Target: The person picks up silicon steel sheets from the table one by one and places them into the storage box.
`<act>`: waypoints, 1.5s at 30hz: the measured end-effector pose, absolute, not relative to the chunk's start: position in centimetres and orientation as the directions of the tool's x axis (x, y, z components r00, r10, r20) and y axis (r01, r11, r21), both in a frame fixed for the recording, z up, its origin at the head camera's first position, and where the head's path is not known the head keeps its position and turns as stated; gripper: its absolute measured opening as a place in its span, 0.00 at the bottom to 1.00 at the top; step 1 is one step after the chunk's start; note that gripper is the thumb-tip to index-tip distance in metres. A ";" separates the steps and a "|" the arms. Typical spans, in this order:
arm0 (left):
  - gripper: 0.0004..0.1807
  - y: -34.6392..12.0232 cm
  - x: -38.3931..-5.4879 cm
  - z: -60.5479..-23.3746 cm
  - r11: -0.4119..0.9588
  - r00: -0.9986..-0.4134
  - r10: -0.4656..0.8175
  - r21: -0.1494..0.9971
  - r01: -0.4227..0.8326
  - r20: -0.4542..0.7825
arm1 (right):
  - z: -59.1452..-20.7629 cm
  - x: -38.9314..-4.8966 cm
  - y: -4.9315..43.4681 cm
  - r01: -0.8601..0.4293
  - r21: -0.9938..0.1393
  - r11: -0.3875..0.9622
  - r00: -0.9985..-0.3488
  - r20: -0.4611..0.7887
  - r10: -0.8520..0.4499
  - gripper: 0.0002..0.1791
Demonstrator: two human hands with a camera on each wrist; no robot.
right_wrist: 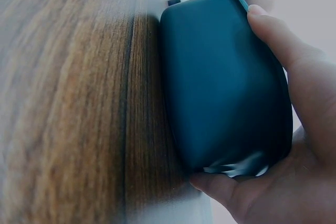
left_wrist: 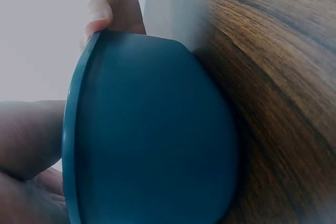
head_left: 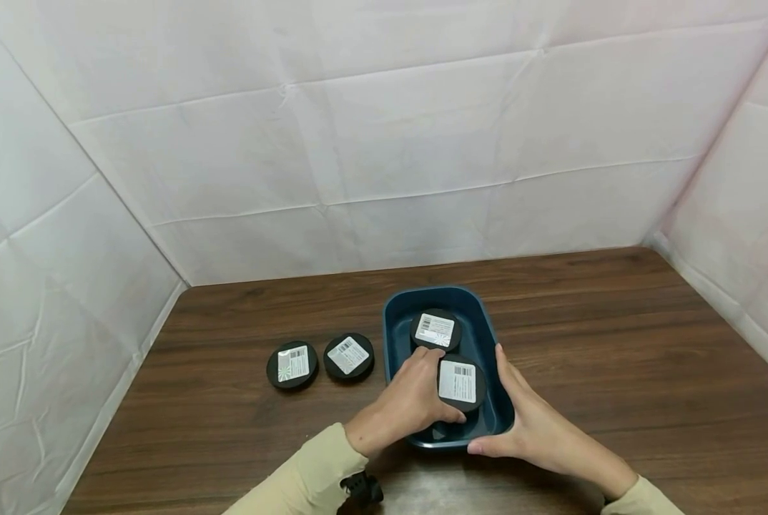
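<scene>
A blue tray point(head_left: 397, 300) stands on the table with its long side running away from me. Inside it, a round black flat container with a white label point(head_left: 458, 383) is gripped at its edge between the thumb and fingers of my left hand point(head_left: 403, 400). Behind that lies a second labelled black container point(head_left: 435, 330), also in the tray. My right hand point(head_left: 538, 429) holds the tray's near right corner, thumb on the front rim and fingers along the right side. In the right wrist view, the right hand point(right_wrist: 310, 108) spans the tray's outer wall point(right_wrist: 220, 77).
Left of the tray, two more round black labelled containers, one nearer point(head_left: 348, 357) and one farther left point(head_left: 292, 365), lie on the brown wooden table point(head_left: 616, 343). White cloth walls point(head_left: 384, 143) enclose the table at the back and both sides.
</scene>
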State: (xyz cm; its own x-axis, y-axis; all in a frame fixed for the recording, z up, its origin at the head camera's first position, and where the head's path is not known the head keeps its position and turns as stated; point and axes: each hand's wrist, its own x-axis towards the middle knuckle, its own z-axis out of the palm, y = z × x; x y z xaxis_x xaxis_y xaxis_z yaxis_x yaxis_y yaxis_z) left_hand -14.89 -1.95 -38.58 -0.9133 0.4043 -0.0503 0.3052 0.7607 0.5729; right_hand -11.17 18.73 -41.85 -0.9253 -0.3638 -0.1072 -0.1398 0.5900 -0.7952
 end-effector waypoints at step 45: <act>0.51 -2.6 -14.5 -38.3 0.796 -0.899 0.409 0.543 0.268 -0.156 | -42.0 -11.3 18.7 -0.133 -0.792 0.596 -0.927 -0.114 -0.358 0.76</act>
State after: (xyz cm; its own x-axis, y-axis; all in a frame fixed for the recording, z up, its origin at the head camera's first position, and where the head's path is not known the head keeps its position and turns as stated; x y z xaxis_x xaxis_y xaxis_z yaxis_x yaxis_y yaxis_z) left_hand -14.54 -2.55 -38.30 -0.8990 0.4093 -0.1559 0.2680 0.7956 0.5434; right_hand -11.31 18.66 -41.96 -0.9266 -0.3584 -0.1136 -0.1335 0.5961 -0.7918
